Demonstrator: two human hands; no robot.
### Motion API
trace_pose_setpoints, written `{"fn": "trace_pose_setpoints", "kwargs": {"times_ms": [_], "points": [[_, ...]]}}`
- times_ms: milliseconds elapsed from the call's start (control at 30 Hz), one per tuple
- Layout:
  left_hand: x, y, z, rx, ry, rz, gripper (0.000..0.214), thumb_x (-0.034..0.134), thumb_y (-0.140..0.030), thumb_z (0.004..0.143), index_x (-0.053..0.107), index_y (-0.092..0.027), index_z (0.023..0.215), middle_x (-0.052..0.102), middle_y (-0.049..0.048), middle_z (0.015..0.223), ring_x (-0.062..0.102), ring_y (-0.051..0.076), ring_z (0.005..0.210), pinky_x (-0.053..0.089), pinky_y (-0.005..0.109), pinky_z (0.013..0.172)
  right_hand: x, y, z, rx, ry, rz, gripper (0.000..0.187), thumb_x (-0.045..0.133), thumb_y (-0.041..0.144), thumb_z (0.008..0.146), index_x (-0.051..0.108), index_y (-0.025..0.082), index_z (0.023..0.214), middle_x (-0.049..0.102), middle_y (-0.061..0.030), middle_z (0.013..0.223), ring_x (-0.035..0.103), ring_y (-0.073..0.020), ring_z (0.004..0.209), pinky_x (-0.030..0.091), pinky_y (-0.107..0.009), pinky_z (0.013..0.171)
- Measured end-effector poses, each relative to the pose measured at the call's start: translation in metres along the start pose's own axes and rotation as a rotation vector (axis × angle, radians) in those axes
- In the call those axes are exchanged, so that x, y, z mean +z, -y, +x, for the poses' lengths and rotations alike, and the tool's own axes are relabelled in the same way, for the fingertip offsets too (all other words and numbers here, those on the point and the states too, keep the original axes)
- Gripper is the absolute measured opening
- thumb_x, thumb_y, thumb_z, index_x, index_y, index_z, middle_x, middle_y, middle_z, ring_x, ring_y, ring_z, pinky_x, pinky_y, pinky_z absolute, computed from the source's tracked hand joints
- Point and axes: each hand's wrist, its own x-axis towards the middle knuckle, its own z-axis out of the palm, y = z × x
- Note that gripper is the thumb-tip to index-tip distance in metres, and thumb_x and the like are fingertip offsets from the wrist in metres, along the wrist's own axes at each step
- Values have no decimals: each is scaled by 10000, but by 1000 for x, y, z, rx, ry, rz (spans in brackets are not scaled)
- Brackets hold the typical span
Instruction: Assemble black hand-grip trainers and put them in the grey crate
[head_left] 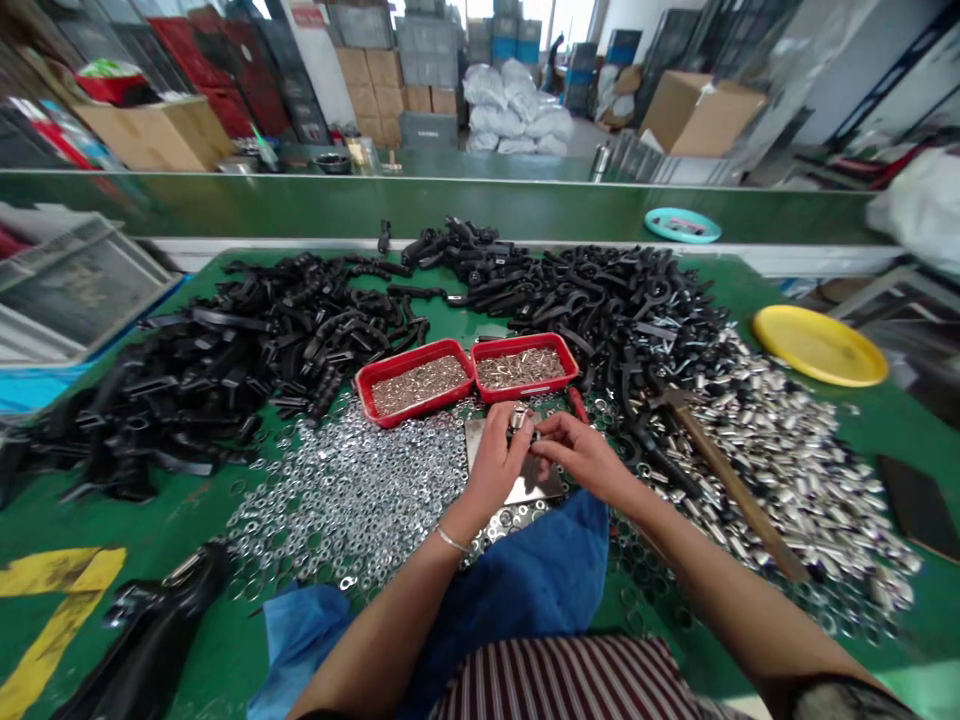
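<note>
Currently, the left hand (495, 465) is pinching a small silvery part (519, 416) above a flat metal plate (536, 486), toward the near edge of the counter (169, 525). The right hand (589, 458) is working close beside it, fingertips bunching at the part; cannot tell whether they are gripping. Two red trays (417, 408) of small metal pieces are sitting just beyond, toward the far edge. Loose washers (360, 490) are spreading left of the plate; black handles (225, 350) are lying heaped toward the left and far edges. A hammer (735, 485) is resting on silvery cylinders (825, 480) toward the right edge.
</note>
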Motion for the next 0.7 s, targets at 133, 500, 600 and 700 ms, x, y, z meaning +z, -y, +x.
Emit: {"fn": "trace_pose_setpoints", "kwargs": {"times_ms": [133, 500, 600, 700], "points": [[-2, 5, -1, 88, 106, 35, 203, 486, -365, 1011, 591, -205, 1077, 638, 63, 1055, 582, 208, 1034, 431, 349, 961, 2, -5, -1, 193, 158, 315, 385, 718, 521, 845, 548, 185, 927, 635, 28, 710, 510, -76, 476, 477, -233, 471], [-12, 4, 10, -322, -208, -307, 391, 471, -537, 981, 647, -189, 1008, 688, 49, 1008, 618, 155, 820, 493, 265, 755, -204, 18, -19, 106, -748, -1309, 292, 439, 206, 973, 647, 80, 1134, 692, -217, 1105, 637, -259, 995, 449, -352, 848], [-7, 5, 8, -347, -176, -311, 394, 491, -548, 969, 652, -190, 1006, 693, 44, 991, 618, 154, 804, 499, 257, 722, -259, 25, -13, 160, -804, -1363, 300, 404, 118, 953, 644, 21, 1105, 664, -266, 1121, 604, -262, 1030, 420, -358, 891], [-5, 6, 6, -354, -134, -277, 396, 500, -556, 961, 650, -192, 1002, 700, 41, 969, 628, 161, 809, 506, 259, 711, -277, 24, 5, 181, -792, -1407, 258, 477, 117, 936, 630, 54, 1133, 657, -227, 1133, 584, -240, 1028, 411, -332, 892]]}}
